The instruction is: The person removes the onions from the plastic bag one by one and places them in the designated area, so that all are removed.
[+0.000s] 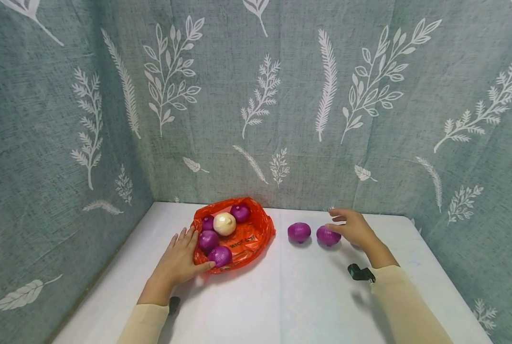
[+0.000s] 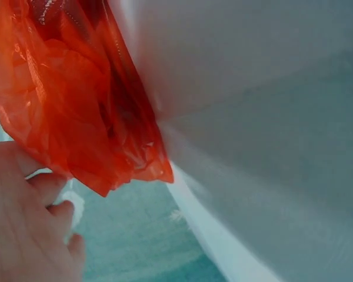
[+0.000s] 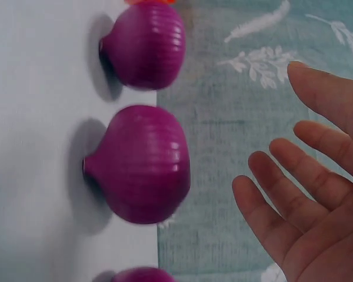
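Passable from mid tabletop (image 1: 256, 306) toward 6 o'clock; walled off farther out at 9, 12 and 3 by patterned cloth (image 1: 299, 177). Passable also near 12, between red bag (image 1: 253, 248) and nearest onion (image 1: 299, 232); tighter at 1, between that and middle onion (image 1: 326, 237). Obstructed at 2 by right hand (image 1: 359, 233) and outer onion (image 3: 144, 275), at 10 by left hand (image 1: 179, 260) against bag's rim. Inside bag, roomy from 3 to 5, crowded by loose onions (image 1: 220, 257) from 7 to 12.

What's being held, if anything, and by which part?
The right hand holds nothing. The left hand touches the red bag at its left rim; whether it grips cannot be told.
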Tool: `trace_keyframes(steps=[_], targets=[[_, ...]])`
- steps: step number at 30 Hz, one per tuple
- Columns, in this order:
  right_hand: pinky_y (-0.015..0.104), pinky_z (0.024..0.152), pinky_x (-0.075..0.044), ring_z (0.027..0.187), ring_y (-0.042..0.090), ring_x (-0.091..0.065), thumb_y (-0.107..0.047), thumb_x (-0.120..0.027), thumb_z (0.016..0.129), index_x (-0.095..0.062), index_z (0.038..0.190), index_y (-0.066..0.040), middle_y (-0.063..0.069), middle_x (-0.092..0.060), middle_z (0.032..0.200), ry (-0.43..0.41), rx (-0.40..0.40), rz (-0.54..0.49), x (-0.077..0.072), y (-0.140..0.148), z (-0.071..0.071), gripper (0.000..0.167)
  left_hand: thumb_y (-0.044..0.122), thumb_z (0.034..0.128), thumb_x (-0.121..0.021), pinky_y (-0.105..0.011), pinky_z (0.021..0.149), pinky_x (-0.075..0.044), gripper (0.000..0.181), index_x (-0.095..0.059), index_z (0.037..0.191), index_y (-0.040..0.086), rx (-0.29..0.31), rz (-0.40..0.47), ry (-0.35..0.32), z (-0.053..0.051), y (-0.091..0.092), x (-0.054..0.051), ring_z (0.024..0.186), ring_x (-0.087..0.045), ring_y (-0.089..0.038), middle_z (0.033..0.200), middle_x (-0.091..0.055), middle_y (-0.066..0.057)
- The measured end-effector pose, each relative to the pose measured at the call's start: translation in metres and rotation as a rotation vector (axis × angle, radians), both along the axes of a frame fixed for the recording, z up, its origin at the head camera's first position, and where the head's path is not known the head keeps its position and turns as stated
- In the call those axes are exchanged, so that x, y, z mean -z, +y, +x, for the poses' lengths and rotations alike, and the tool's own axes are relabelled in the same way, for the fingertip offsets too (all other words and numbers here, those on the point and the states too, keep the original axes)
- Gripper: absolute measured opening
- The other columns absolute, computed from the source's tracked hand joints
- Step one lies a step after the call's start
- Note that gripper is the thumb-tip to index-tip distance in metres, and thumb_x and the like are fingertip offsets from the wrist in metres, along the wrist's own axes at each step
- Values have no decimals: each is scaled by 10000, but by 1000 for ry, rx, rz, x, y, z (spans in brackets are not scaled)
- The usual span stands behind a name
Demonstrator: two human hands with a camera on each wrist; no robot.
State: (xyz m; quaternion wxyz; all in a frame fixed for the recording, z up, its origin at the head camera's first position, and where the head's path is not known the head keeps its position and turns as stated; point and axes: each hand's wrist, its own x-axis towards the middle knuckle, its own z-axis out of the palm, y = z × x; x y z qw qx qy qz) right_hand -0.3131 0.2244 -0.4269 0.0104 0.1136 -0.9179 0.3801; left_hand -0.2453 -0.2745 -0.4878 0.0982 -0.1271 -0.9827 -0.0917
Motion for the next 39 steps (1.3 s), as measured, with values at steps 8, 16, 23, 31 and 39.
trace_keyframes(steps=[8,16,23,31,39], targets=[[494,922,-497,1206,343,-548,-353,-742,867,-565,1343,-62,144,-571,1336,0,-34,-28,3,-19,-3,586,855,753,-456,-581,1142,-22,1200,-238,1514,-46,-36,-4,-34,4,2,1,1439,-105,-439,1561,-204,-254],[475,912,-507,1174,335,-574,-332,-749,861,-582,1328,-69,125,-585,1315,-4,-79,-41,3,-42,-3,561,854,754,-458,-586,1140,-25,1205,-232,1511,-56,-40,-9,-27,7,1,0,1442,-106,-431,1562,-206,-249],[433,899,-522,1147,317,-593,-256,-770,851,-606,1304,-67,111,-608,1284,-1,-129,-70,5,-70,-4,518,852,755,-460,-584,1141,-23,1202,-230,1513,-53,-39,-12,-29,7,-1,0,1445,-98,-424,1566,-197,-243],[418,860,-543,1106,320,-620,-234,-781,839,-638,1275,-96,88,-645,1223,-18,-126,-101,8,-92,-8,479,843,755,-475,-582,1142,-29,1194,-233,1516,-45,-22,0,-30,7,1,-1,1444,-108,-422,1568,-199,-239],[399,822,-559,1052,322,-642,-245,-798,820,-664,1244,-122,106,-651,1204,-22,-159,-96,8,-116,-8,461,835,761,-484,-577,1144,-54,1180,-233,1520,-33,3,4,-12,5,1,-1,1445,-123,-415,1565,-207,-241]])
